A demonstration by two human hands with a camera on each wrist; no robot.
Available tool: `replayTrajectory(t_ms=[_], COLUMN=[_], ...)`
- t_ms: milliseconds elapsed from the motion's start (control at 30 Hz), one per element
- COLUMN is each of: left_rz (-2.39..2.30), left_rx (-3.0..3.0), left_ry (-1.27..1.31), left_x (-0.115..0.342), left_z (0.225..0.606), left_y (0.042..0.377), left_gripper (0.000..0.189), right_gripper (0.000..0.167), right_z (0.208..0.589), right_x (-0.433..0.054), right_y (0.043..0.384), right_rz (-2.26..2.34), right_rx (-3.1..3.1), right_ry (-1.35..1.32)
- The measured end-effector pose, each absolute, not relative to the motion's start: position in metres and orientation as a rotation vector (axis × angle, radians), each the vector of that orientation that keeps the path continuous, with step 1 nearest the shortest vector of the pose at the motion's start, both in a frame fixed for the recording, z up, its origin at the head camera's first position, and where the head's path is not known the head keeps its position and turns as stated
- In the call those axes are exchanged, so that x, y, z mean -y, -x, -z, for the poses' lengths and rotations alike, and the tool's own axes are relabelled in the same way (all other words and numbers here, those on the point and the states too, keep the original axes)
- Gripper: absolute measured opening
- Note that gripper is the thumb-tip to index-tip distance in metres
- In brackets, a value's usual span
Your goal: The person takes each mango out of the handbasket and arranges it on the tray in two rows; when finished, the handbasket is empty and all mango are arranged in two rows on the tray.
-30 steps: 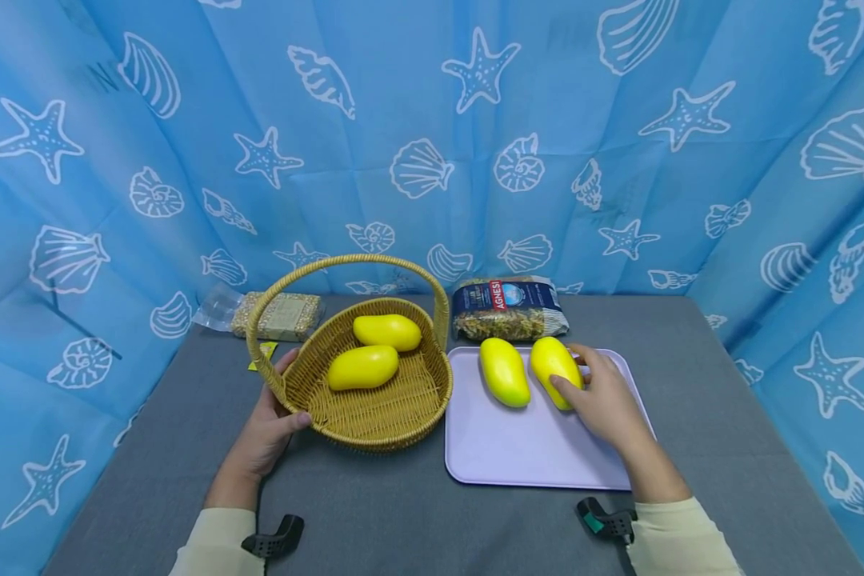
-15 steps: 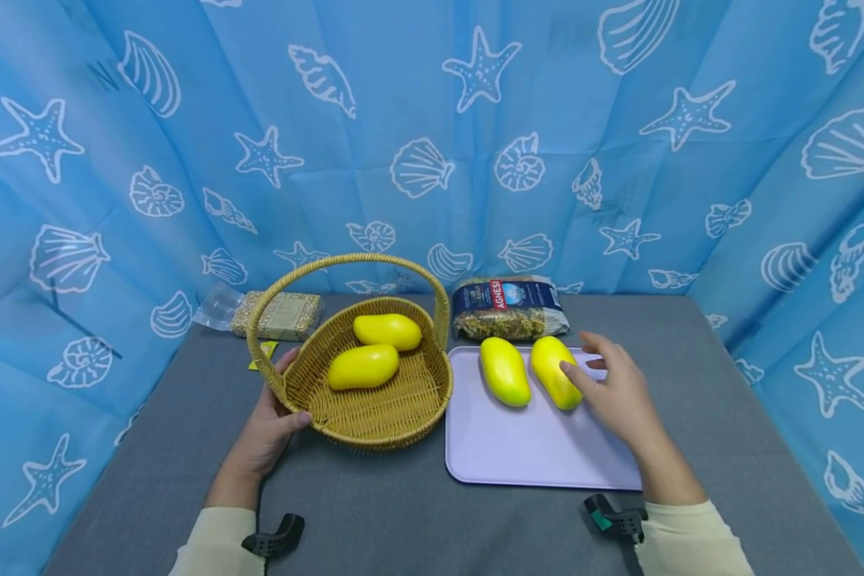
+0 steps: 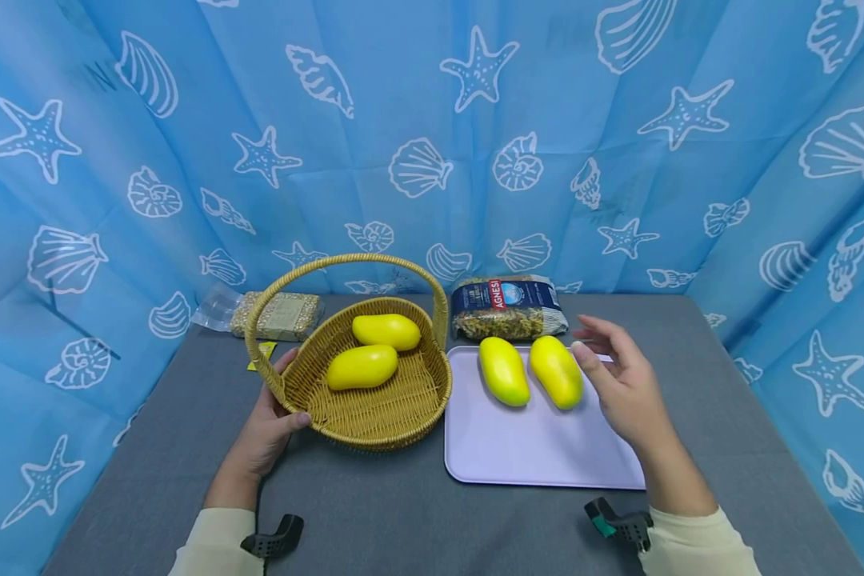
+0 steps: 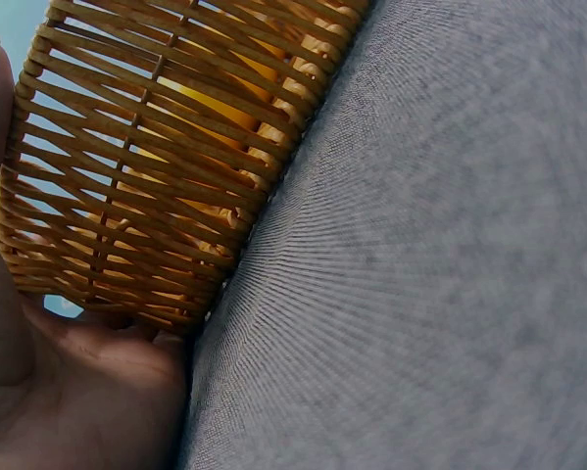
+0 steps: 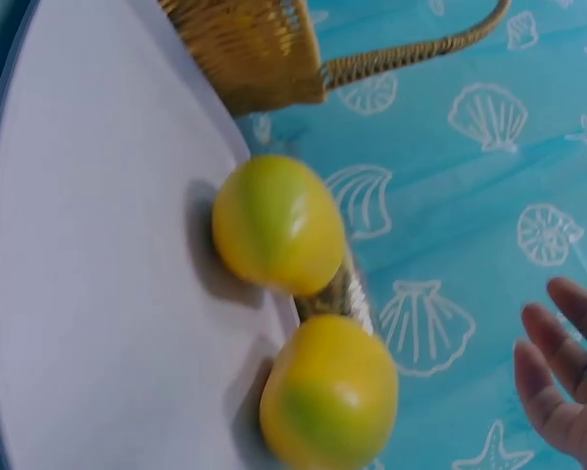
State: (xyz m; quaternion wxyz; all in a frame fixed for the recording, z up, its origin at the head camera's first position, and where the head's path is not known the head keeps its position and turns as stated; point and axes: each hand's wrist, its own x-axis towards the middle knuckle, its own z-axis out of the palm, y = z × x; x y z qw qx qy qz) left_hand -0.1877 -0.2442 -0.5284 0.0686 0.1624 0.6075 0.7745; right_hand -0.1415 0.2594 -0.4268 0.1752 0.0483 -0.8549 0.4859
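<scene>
On the left of the head view stands a wicker basket [image 3: 382, 416] with a tall arched handle. Two yellow mangoes, a rear mango [image 3: 386, 332] and a front mango [image 3: 362, 367], lie in it. My left hand [image 3: 265, 432] holds the basket's left side, thumb over the rim and fingers behind the wall. Two more mangoes, a left one [image 3: 504, 372] and a right one [image 3: 557, 373], rest side by side on a lilac tray [image 3: 526, 448]. Just right of the right mango, my right hand [image 3: 626, 392] hovers with relaxed fingers, holding nothing; the right wrist view shows them apart.
Behind the tray lies a pasta bag [image 3: 507, 308] with a dark blue label. A clear vacuum pack of pale grains [image 3: 281, 316] sits behind the basket, near a small yellow packet [image 3: 262, 355]. A blue shell-patterned curtain [image 3: 432, 160] encloses the grey table [image 3: 374, 520].
My right hand has let go of the right mango and drawn away to the right. That mango stays on the tray. The left hand and basket hold still.
</scene>
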Motion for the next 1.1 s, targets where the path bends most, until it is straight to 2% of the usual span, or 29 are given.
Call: replayTrajectory(t_ms=[267, 633, 1100], left_rz=[-2.326, -2.317, -2.302], left_rx=[-1.839, -1.857, -1.896], left_ry=[-0.478, -0.463, -0.435], left_x=[0.245, 0.244, 0.243], left_z=[0.528, 0.528, 0.526], left_y=[0.188, 0.187, 0.187], left_gripper=[0.103, 0.103, 0.103], right_gripper=[0.043, 0.062, 0.064], right_z=[0.413, 0.417, 0.436], right_x=[-0.246, -0.224, -0.176], right_y=[0.131, 0.126, 0.129], right_rz=[-1.631, -2.119, -2.308], right_rx=[2.242, 2.042, 2.035], right_ry=[-0.347, -0.784, -0.973])
